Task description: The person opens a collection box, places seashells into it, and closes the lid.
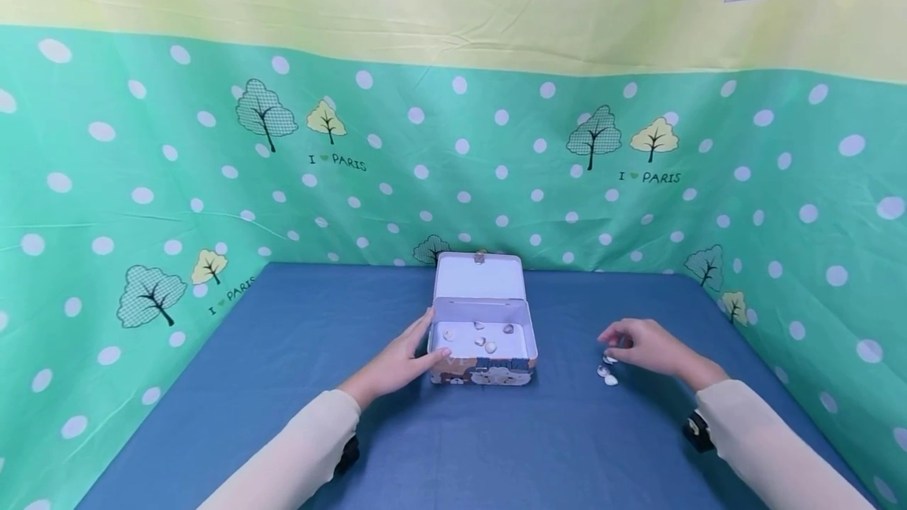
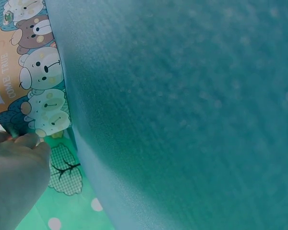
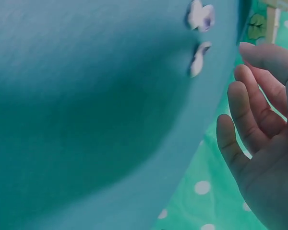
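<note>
Several shells (image 1: pixel 611 380) could scatter if the half-spread, seemingly empty right hand (image 1: pixel 652 346) knocks them; the left hand (image 1: pixel 394 364), spread, touches the tin (image 1: pixel 485 374).

The counter (image 1: pixel 489 455) has a plain dark blue top, with a faint weave visible close up. An open box (image 1: pixel 501 375) sits upright on it, about midway between the sides, its front printed with bears and its lid (image 1: pixel 478 280) raised at the back. To the box's right, well apart from it, a few small whitish-and-purple shells (image 1: pixel 611 380) lie close together.
</note>
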Action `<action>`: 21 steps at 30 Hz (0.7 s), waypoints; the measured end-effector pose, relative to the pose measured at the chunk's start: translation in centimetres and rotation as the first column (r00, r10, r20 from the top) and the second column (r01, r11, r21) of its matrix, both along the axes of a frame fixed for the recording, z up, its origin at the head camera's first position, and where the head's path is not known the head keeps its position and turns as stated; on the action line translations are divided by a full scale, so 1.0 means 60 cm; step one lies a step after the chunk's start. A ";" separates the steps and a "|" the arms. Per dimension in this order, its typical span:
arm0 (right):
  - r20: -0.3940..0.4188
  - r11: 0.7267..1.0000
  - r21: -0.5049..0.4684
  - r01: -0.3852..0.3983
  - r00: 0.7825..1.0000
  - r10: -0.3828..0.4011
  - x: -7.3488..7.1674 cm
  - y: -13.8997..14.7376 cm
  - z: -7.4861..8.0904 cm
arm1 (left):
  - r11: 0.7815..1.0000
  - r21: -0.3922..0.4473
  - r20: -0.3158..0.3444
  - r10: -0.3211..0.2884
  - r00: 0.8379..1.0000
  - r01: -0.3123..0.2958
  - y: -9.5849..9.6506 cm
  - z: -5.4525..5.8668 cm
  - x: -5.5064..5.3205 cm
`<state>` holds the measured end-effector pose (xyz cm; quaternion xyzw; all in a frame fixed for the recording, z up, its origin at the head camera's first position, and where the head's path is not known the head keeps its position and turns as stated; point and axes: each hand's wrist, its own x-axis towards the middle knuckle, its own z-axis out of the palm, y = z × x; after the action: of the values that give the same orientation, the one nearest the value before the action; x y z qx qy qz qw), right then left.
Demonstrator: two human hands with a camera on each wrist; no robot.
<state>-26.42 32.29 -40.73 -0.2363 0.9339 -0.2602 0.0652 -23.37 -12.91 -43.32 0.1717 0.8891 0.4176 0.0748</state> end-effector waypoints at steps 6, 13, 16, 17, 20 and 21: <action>0.051 0.998 0.014 0.068 0.996 -0.068 -0.001 0.016 -0.021 | 1.000 -0.005 0.007 0.001 1.000 -0.001 0.001 0.001 0.000; 0.071 0.995 0.019 0.096 0.993 -0.097 -0.005 0.026 -0.037 | 1.000 -0.004 0.007 0.000 1.000 0.000 0.002 0.001 -0.001; 0.070 0.997 0.021 0.080 0.994 -0.082 -0.005 0.028 -0.041 | 1.000 -0.002 0.005 -0.001 1.000 0.001 0.002 0.002 0.000; 0.073 0.997 0.020 0.080 0.994 -0.081 -0.005 0.028 -0.042 | 1.000 -0.002 0.008 0.000 1.000 0.000 0.002 0.002 0.000; 0.073 0.997 0.016 0.074 0.995 -0.075 -0.006 0.028 -0.043 | 1.000 0.004 0.015 0.005 1.000 -0.005 0.002 0.002 0.001; 0.072 0.997 0.016 0.072 0.995 -0.073 -0.007 0.029 -0.043 | 1.000 0.005 0.020 0.008 1.000 -0.008 0.002 0.002 0.001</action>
<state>-26.81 34.00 -43.31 -0.1923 0.9407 -0.2644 0.0910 -23.33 -12.78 -43.22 0.1642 0.8879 0.4218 0.0817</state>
